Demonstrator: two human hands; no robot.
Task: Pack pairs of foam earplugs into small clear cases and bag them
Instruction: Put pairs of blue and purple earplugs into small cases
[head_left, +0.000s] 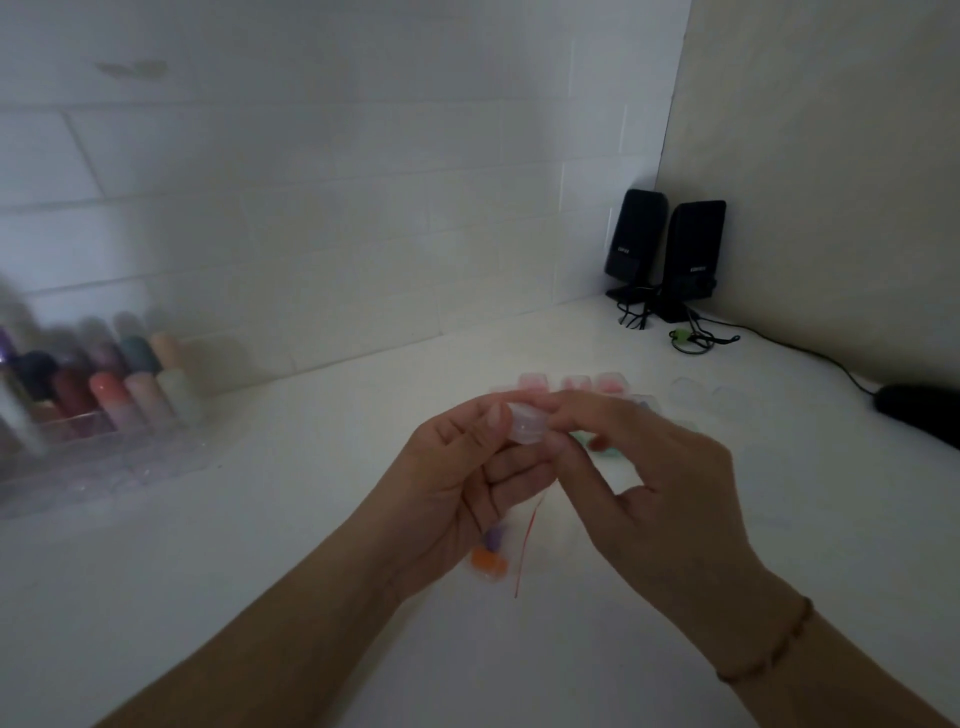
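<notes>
A small clear case (525, 427) is held up above the white table between both hands. My left hand (457, 483) pinches its left side and my right hand (644, 467) pinches its right side. Under my left hand lies a clear zip bag with a red strip (527, 540), holding an orange earplug (488, 560) and a purple earplug (494, 535). Behind the hands stands a row of clear cases with pink earplugs (571, 383). A green earplug (582, 439) shows below my right fingers. The picture is dim and blurred.
A clear organiser with several coloured bottles (104, 395) stands at the left. Two black speakers (665, 254) sit in the back corner, with cables (691, 338) trailing right to a dark object (919, 415). Empty clear cases (696, 395) lie at the right.
</notes>
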